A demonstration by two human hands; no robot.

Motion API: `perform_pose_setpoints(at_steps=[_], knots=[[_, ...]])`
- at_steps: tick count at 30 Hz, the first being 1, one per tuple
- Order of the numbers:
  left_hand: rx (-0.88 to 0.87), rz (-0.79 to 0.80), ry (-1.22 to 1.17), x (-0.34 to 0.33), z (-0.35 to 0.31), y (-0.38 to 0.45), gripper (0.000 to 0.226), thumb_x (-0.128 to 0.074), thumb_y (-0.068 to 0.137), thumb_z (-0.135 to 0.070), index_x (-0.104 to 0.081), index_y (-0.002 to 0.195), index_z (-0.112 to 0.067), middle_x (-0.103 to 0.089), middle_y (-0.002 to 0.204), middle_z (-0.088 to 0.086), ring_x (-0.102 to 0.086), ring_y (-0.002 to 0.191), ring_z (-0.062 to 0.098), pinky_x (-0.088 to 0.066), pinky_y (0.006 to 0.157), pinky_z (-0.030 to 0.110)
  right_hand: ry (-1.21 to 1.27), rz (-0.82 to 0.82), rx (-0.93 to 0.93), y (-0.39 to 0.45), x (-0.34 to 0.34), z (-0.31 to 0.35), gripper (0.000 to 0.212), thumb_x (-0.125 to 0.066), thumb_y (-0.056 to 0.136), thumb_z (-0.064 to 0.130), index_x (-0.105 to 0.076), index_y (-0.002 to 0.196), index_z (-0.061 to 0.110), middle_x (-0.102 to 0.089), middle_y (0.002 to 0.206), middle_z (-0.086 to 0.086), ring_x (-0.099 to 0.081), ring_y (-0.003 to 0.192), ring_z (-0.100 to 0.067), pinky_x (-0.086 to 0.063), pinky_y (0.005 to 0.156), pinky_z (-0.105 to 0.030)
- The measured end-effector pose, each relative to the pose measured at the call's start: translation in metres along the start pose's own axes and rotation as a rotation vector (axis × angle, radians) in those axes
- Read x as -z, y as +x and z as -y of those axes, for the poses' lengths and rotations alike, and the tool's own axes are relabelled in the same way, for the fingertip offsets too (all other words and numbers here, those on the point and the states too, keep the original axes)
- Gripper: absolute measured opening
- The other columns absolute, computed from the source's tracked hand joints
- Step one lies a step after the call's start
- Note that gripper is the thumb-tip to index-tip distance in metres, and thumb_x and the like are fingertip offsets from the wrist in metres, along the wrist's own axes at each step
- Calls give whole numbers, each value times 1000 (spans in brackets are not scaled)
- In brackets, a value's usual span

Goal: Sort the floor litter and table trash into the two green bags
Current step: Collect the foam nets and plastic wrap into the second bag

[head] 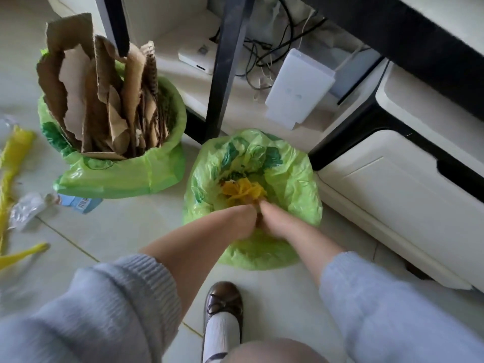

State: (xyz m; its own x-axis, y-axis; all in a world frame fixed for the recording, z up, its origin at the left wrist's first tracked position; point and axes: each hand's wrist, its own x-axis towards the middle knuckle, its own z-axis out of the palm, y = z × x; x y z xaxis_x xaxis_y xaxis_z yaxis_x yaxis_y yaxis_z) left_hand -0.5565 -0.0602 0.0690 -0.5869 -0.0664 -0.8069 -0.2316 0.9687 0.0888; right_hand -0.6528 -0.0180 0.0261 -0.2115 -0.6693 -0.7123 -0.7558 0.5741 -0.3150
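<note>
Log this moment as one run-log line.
left hand: on yellow wad | right hand: same | site: right green bag | left green bag: cardboard

You're in a home living room or home-office corner. Pale floor tiles [125, 231] run underfoot. At 1 o'clock a white router box [298, 90] and tangled cables [262, 56] sit on a low shelf behind a black furniture leg [225, 66]. At 3 o'clock stands a cream cabinet [392, 200] with black trim.
</note>
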Motion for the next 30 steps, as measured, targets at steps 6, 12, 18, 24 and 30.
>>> perform_pose_setpoints(at_steps=[6, 12, 18, 24, 30], knots=[[179, -341, -318, -6, 7, -21, 62, -51, 90, -14, -21, 145, -8, -49, 129, 16, -54, 113, 32, -46, 80, 35, -203, -166, -22, -37, 15, 17, 50, -38, 96, 19, -22, 143, 19, -12, 156, -12, -37, 132, -37, -38, 103, -44], [229, -691, -532, -24, 28, -111, 60, -56, 89, -28, -31, 143, -25, -41, 144, 3, -49, 124, 24, -48, 96, 39, -203, -412, 92, -120, 34, 40, 69, -46, 95, 26, -4, 149, 33, 14, 158, -3, -45, 129, -28, -46, 83, -33], [371, -792, -561, -88, 58, -240, 53, -54, 90, -30, -38, 141, -28, -41, 143, -2, -45, 127, 19, -41, 100, 30, -79, -525, 555, -157, 8, 135, 60, -50, 94, 27, -21, 147, 31, -1, 159, 3, -27, 140, -19, -32, 105, -31], [646, -586, -776, -211, 92, -354, 52, -56, 91, -31, -39, 139, -23, -46, 139, 6, -49, 122, 23, -40, 102, 34, -204, -227, 676, -150, -48, 245, 56, -54, 91, 25, -32, 143, 30, -13, 156, -1, -33, 138, -22, -27, 113, -34], [783, -495, -959, -293, 103, -414, 50, -55, 92, -26, -40, 139, -18, -48, 139, 4, -50, 124, 20, -37, 94, 22, -409, -75, 661, -137, -76, 312, 55, -55, 91, 29, -35, 142, 27, -21, 154, -7, -33, 138, -20, -26, 113, -31]])
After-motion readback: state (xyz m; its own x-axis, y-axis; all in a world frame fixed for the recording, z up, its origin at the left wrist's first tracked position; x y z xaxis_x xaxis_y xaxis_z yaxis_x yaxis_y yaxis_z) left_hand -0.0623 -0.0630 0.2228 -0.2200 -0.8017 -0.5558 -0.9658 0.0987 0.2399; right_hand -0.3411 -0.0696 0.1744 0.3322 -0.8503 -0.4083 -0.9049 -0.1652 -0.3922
